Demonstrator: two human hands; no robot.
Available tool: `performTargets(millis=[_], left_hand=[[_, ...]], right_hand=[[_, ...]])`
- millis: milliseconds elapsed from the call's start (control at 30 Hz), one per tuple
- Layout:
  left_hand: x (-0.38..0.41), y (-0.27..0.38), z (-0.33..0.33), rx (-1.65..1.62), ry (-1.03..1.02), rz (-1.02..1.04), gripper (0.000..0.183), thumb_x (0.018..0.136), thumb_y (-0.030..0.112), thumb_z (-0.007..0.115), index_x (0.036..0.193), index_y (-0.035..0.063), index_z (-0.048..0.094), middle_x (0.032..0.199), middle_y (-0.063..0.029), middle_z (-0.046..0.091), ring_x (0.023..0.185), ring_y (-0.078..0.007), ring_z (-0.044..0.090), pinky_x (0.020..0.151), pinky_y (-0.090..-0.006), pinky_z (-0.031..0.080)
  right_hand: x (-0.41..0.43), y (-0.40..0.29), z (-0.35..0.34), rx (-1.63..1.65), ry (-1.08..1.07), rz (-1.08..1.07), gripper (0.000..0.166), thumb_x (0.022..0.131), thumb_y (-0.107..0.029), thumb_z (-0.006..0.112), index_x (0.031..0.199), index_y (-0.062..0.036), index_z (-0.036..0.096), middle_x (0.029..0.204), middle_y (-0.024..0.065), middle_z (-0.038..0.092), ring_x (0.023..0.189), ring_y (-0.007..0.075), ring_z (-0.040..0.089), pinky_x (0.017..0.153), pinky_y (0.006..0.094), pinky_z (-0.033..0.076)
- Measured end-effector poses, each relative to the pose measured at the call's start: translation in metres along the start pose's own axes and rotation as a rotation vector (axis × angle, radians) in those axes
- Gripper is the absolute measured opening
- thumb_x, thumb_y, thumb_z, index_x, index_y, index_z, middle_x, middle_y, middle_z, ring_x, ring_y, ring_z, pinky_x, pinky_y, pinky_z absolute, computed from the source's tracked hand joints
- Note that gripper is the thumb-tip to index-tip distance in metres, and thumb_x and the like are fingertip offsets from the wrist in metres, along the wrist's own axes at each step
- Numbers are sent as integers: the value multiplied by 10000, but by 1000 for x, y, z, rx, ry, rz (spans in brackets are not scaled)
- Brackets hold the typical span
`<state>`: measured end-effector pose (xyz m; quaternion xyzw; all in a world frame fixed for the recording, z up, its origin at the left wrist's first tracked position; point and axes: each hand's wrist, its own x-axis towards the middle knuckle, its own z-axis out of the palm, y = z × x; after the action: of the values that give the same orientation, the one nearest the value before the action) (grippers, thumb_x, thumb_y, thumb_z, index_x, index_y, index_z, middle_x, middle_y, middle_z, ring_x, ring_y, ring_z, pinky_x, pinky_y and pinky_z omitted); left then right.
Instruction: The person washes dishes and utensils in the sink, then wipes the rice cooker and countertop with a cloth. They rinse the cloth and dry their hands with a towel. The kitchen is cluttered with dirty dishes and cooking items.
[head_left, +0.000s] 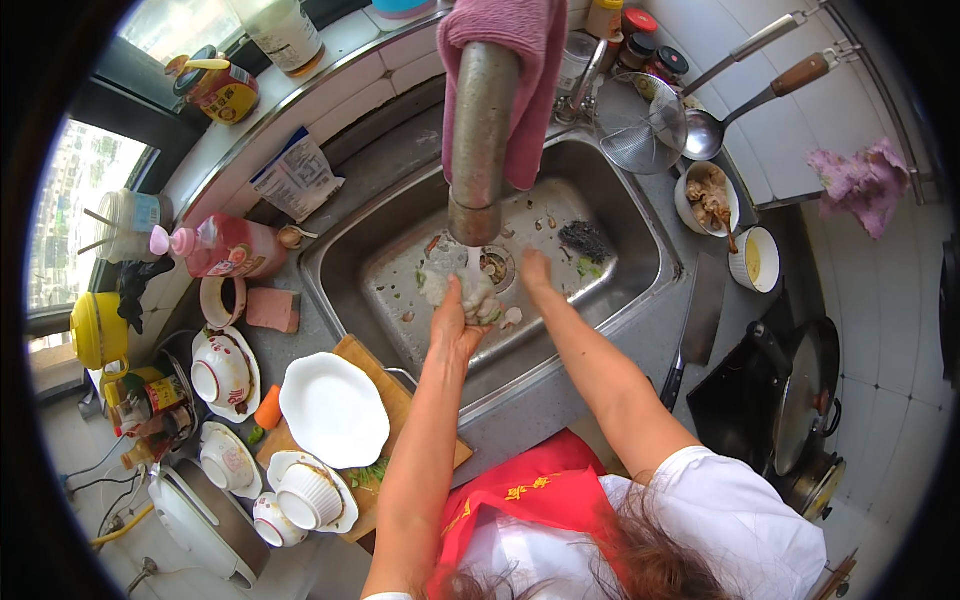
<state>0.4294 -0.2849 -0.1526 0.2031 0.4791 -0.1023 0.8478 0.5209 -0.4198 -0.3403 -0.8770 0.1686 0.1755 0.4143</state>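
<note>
Inside the stainless steel sink (390, 292), my left hand (454, 322) holds a wet, pale cloth (480, 298) under water running from the metal faucet (480, 150). My right hand (537, 271) is to the right of the cloth, over the sink floor beside the drain (498, 268); its fingers are blurred, and whether they hold anything is unclear. A dark scouring pad (583, 240) lies at the sink's right side near green scraps. Food bits are scattered over the sink floor. A pink towel (536, 112) hangs over the faucet.
Left of the sink are a wooden cutting board (367, 360), a white plate (334, 410), stacked bowls (307, 495), a carrot (268, 407) and a pink sponge (273, 310). On the right lie a cleaver (703, 307), a bowl of meat (705, 199) and a lidded pan (799, 405).
</note>
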Motion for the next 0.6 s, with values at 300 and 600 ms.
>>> performTargets(millis=[300,600], left_hand=[[-28,29,-54,-288,79,65,307,819,183,615,1079,95,476,1051,-71,525,1006,-235,497,872,-531,428],[-43,49,-57,-375,48,160,306,844,210,579,1108,97,474,1097,-53,508,1029,-221,478,891,-521,409]], right_hand=[[60,91,-2,-440,21,242,532,719,-171,567,1210,-41,407,1225,218,373,1121,365,382,944,413,323],[-34,17,6,-728,-535,46,793,643,-202,701,1285,-25,271,1187,221,405,1079,348,458,900,394,399]])
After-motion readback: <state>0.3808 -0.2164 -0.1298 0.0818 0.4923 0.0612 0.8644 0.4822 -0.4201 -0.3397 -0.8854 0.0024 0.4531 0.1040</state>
